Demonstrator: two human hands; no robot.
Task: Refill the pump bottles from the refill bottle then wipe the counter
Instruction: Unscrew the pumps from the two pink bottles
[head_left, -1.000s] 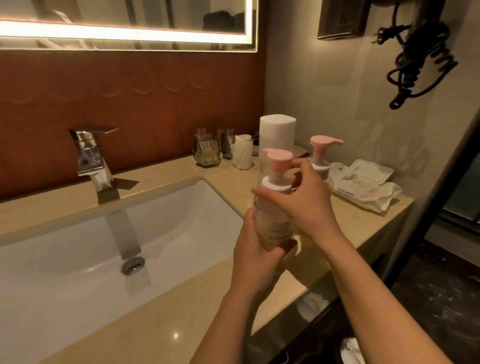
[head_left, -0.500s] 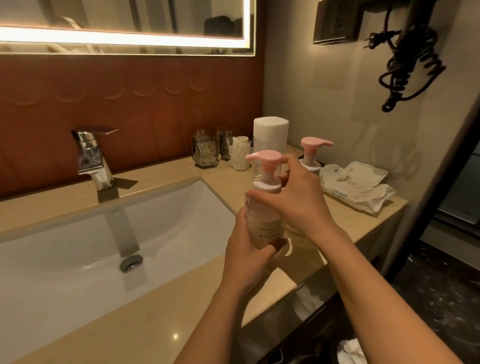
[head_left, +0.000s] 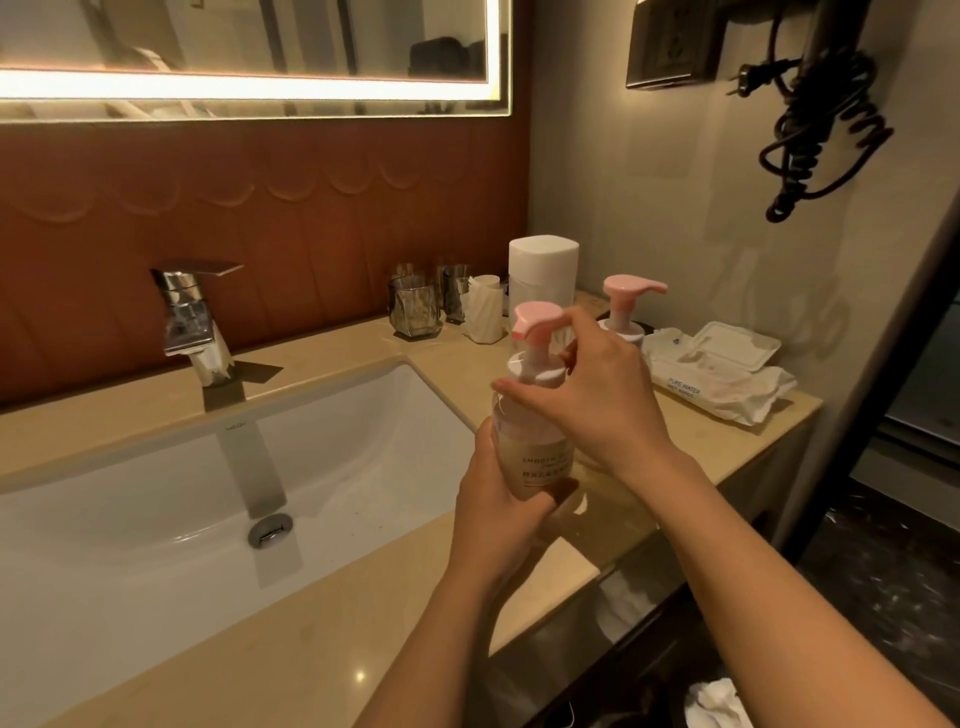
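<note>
Fingers (head_left: 524, 391) of the right hand (head_left: 602, 405) curl round the white collar of the round, translucent pump bottle (head_left: 537, 452). The left hand (head_left: 498, 512) grips its smooth body, just right of the white sink (head_left: 156, 519). Farther right stand a second pump bottle (head_left: 623, 312), pink-topped, and the tall white refill bottle (head_left: 543, 275).

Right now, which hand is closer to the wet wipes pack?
Right. The right hand grips the pump bottle at its collar, toward the wipes pack; the left hand holds its body, farther off.
</note>
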